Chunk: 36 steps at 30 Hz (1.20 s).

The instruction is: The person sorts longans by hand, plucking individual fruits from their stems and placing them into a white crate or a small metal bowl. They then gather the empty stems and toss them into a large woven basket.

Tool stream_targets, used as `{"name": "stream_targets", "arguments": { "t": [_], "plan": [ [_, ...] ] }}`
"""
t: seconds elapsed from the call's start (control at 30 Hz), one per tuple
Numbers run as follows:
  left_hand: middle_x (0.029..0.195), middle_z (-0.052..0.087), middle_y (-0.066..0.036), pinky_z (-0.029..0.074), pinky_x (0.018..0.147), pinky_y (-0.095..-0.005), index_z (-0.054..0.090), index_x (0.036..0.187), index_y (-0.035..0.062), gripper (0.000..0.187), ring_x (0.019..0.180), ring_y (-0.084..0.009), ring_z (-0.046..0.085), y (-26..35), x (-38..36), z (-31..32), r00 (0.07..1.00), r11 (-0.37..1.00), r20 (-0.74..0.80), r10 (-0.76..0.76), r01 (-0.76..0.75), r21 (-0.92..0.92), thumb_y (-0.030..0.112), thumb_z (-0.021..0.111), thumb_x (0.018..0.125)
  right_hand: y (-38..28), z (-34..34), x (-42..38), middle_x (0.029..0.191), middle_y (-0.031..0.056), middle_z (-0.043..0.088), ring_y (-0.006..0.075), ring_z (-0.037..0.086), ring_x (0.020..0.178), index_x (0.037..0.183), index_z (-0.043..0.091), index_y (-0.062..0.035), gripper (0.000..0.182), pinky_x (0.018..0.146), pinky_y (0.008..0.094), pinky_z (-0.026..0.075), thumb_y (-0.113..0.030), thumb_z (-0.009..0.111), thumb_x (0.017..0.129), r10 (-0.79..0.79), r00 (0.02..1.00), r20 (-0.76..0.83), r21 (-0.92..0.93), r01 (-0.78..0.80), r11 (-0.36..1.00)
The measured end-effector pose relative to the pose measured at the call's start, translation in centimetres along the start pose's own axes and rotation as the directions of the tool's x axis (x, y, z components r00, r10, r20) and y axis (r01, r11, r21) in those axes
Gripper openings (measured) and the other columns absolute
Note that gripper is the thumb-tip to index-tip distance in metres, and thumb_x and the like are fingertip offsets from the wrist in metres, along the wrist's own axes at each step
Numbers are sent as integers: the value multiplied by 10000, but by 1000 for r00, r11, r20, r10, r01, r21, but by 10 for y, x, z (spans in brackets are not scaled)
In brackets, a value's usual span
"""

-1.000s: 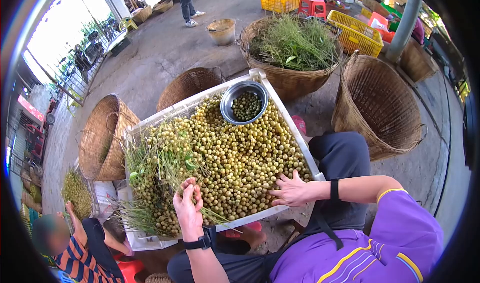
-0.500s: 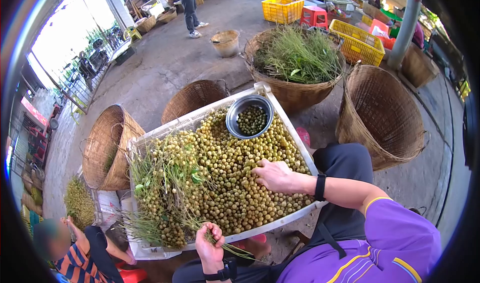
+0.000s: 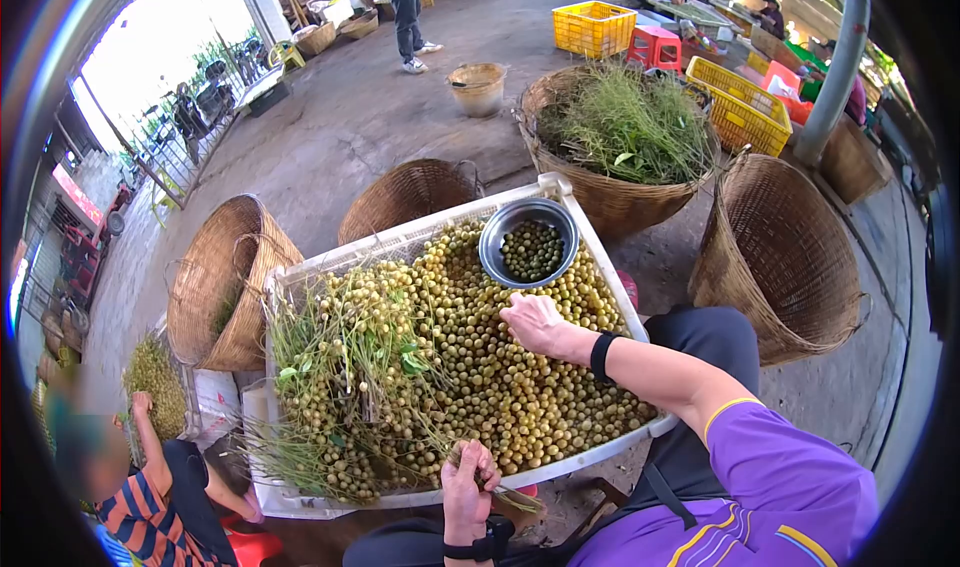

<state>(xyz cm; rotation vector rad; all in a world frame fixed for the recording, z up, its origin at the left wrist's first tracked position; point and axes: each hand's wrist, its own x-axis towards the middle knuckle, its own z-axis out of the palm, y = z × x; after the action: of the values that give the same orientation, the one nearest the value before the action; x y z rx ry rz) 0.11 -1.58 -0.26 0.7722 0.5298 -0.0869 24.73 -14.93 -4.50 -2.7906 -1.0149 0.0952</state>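
My left hand [image 3: 467,485] is closed around a bunch of thin green stems [image 3: 522,502] at the near edge of a white plastic crate [image 3: 590,475]. The crate holds loose, small round yellow-brown fruits [image 3: 560,392], with a heap of fruit still on its stems [image 3: 350,352] on the left. My right hand [image 3: 535,324] is over the loose fruits just below a metal bowl [image 3: 528,207], its fingers curled together; whatever they hold is hidden. Inside the bowl, which rests on the fruit, are darker greenish fruits [image 3: 531,250].
Wicker baskets [image 3: 775,257] surround the crate; one large basket [image 3: 600,192] is heaped with green stems [image 3: 635,132]. A co-worker in a striped shirt [image 3: 165,507] sits at lower left. Yellow crates [image 3: 595,29], a red stool [image 3: 655,45] and a metal post [image 3: 838,77] are farther back.
My right hand has moved away from me across the fruits, closer to the bowl. My left hand keeps its grip on the stems. The view has shifted slightly, and the co-worker's arm has moved.
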Motion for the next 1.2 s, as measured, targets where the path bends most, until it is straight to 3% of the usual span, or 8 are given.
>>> {"name": "stream_targets", "arguments": {
  "t": [0.23,0.27,0.43,0.57,0.67,0.93,1.1,1.2],
  "plan": [
    [662,424,-40,365,486,-283,394,730,105,292,546,-142,391,1,5,-1,998,979,-11,-69,65,-192,301,428,943,-6,-18,13,734,139,623,282,633,738,725,652,-35,91,606,377,496,-89,583,701,-44,991,126,-112,58,992],
    [664,409,-44,363,496,-291,369,727,111,304,552,-152,388,1,8,-4,997,982,0,-77,76,-174,317,416,945,2,-15,9,698,143,628,280,633,696,690,648,-45,89,576,376,486,-96,575,681,-176,984,-25,-56,175,983],
    [644,367,-18,317,438,-258,390,749,108,300,533,-129,336,-2,14,-4,999,991,8,-37,38,-126,327,393,954,0,-26,13,689,146,642,282,640,669,661,648,-29,151,589,380,496,-169,592,660,-107,970,220,-108,134,985],
    [604,362,13,289,412,-221,428,762,96,281,492,-84,326,-6,18,0,999,996,-53,-3,-2,-87,308,444,945,2,-38,-10,682,146,639,273,639,667,707,652,-9,254,608,373,494,-260,620,704,-15,977,212,135,-14,991],
    [589,355,41,270,403,-199,471,793,80,251,475,-50,316,-9,22,11,998,999,-57,2,-5,-49,286,478,937,-2,-34,-36,710,28,646,84,600,610,893,667,-29,310,508,242,459,-327,620,819,-74,931,356,830,-280,482],
    [570,348,67,231,381,-180,510,808,83,265,452,-29,312,-28,32,29,995,995,-77,-66,72,76,329,539,903,-51,-37,-105,770,9,651,42,590,607,951,656,-46,242,461,175,423,-266,600,864,-62,906,418,902,-406,149],
    [556,339,74,200,357,-176,491,775,114,249,416,-25,287,-34,35,37,990,984,-131,-60,80,156,321,548,900,-64,-30,-127,712,41,656,87,602,576,870,662,8,211,526,236,475,-197,618,845,131,956,261,916,-288,278],
    [543,333,78,198,350,-177,485,759,136,194,412,-21,290,-41,37,39,987,988,-138,-78,95,124,246,511,917,-64,-28,-134,685,81,649,93,607,600,862,669,-15,160,557,277,472,-162,626,817,254,961,111,764,-246,596]
  ]
}}
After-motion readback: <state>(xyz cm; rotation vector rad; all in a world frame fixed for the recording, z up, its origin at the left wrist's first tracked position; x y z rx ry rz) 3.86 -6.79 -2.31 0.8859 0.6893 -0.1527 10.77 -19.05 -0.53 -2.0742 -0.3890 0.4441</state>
